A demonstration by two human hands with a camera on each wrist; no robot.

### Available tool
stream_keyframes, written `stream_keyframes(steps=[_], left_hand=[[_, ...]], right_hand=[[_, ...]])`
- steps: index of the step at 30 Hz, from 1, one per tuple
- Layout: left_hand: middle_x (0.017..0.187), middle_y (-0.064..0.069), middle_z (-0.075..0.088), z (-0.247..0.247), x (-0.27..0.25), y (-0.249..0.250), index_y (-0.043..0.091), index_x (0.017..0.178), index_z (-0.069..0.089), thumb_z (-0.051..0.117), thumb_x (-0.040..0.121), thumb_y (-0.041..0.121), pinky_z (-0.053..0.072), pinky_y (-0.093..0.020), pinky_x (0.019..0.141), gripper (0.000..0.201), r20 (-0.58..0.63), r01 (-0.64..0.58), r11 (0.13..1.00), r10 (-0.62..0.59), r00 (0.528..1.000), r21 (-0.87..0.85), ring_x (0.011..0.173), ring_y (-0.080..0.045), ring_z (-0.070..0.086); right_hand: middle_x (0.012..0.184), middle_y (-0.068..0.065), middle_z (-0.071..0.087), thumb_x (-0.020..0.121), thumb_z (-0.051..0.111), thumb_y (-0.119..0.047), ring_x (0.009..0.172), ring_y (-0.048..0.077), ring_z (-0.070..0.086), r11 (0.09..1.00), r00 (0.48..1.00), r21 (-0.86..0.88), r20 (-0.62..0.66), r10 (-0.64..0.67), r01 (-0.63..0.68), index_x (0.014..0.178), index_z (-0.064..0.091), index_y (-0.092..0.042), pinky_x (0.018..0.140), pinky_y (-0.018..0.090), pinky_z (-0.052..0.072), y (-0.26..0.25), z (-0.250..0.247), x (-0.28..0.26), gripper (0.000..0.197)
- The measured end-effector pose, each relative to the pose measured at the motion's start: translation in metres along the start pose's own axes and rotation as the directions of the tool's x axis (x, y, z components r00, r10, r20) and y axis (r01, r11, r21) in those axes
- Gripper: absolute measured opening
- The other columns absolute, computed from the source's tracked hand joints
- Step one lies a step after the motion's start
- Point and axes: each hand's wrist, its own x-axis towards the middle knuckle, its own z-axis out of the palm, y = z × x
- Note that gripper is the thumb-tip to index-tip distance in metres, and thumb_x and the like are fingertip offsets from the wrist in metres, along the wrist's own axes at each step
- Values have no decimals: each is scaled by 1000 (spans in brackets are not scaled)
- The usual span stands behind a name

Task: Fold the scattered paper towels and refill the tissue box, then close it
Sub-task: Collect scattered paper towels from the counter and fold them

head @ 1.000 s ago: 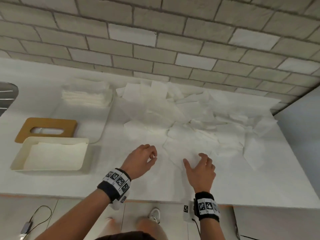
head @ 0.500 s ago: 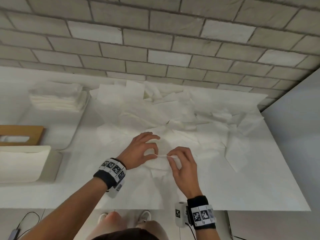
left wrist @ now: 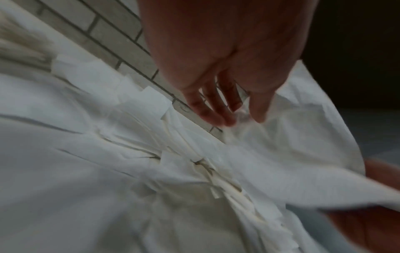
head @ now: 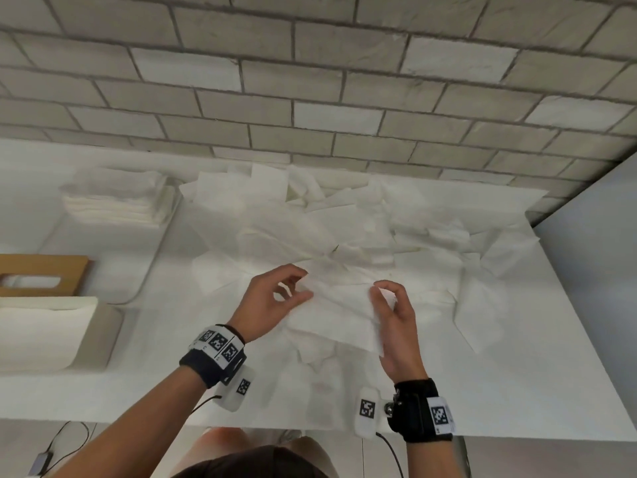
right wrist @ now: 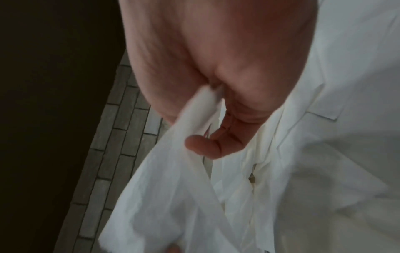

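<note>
Paper towel [head: 339, 313] hangs stretched between my hands just above the white counter [head: 517, 391]: my left hand [head: 272, 300] pinches its left end with thumb and fingertips, and my right hand [head: 396, 326] has its right end caught between thumb and curled fingers. Behind it the scattered paper towels [head: 344, 229] lie heaped toward the grey brick wall [head: 310, 81], a folded stack [head: 113, 201] sits far left, and the open tissue box [head: 100, 336] and its wooden lid [head: 41, 274] lie at the left edge. No writing is readable anywhere; only square black-and-white markers show on my wristbands [head: 219, 350].
</note>
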Motion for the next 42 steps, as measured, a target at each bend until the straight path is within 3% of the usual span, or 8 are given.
stream_keyframes(steps=[4, 8, 14, 17, 21, 27, 38, 42], left_hand=[[78, 18, 61, 2, 17, -2, 32, 83, 63, 78, 95, 38, 44, -21, 69, 21, -41, 150, 987, -148, 988, 49, 74, -8, 56], [85, -9, 70, 0, 23, -13, 20, 87, 55, 66, 100, 50, 49, -37, 70, 35, 40, 313, 946, -311, 950, -79, 75, -23, 61], [77, -3, 68, -6, 15, -22, 24, 105, 56, 73, 90, 63, 50, -40, 64, 45, 63, 404, 909, -399, 915, -103, 64, -25, 61], [100, -7, 82, -11, 9, -15, 33, 130, 51, 88, 88, 25, 64, -52, 87, 57, 63, 394, 894, -390, 919, -214, 90, -29, 79], [84, -19, 72, -22, 3, -13, 47, 151, 41, 91, 83, 13, 61, -45, 86, 91, 17, 255, 956, -255, 967, -144, 83, -40, 70], [104, 14, 80, -33, -20, -5, 35, 98, 84, 89, 84, 21, 57, -40, 101, 21, -127, 255, 966, -257, 958, -33, 99, -12, 76], [98, 9, 81, -77, -101, 12, 30, 87, 83, 93, 72, 27, 54, -23, 99, 18, -187, 340, 940, -330, 925, 19, 99, -9, 77], [101, 11, 75, -96, -110, 16, 34, 83, 80, 91, 77, 22, 55, -28, 95, 18, -253, 247, 931, -180, 951, 269, 99, -5, 72]], right_hand=[[141, 10, 67, 79, 90, -57, 125, 29, 70, 955, 966, 232, 224, 130, -183, 147, 56, -37, 101, 52, 58, 7, -14, 2, 78], [148, 4, 65, 71, 100, -26, 136, 25, 64, 979, 941, 125, 321, 111, -158, 157, 41, -46, 109, 54, 54, 27, -12, 9, 106], [128, 11, 77, 89, 87, -7, 114, 26, 76, 993, 990, 40, 90, 111, -115, 135, 64, -19, 98, 46, 63, 35, 16, 16, 52], [122, 13, 78, 90, 86, -8, 111, 28, 77, 990, 993, 101, 73, 92, -100, 142, 55, -33, 95, 49, 63, 33, 18, 15, 66], [132, 5, 67, 84, 90, -3, 116, 24, 73, 995, 989, -31, 113, -91, 95, 150, 46, -44, 97, 42, 63, 26, 15, 12, 89], [123, -11, 59, 83, 93, -13, 111, 17, 68, 890, 953, -340, 114, -281, 303, 102, 82, -41, 91, 29, 58, 33, 18, 6, 36], [116, -10, 58, 79, 95, -17, 87, 15, 69, 792, 913, -497, 368, -178, 355, 86, 81, -37, 80, 19, 55, 52, 30, -36, 26], [119, -12, 60, 82, 94, -34, 93, 9, 72, 799, 942, -532, 313, -121, 280, 95, 78, -40, 85, 26, 59, 48, 31, -14, 22]])
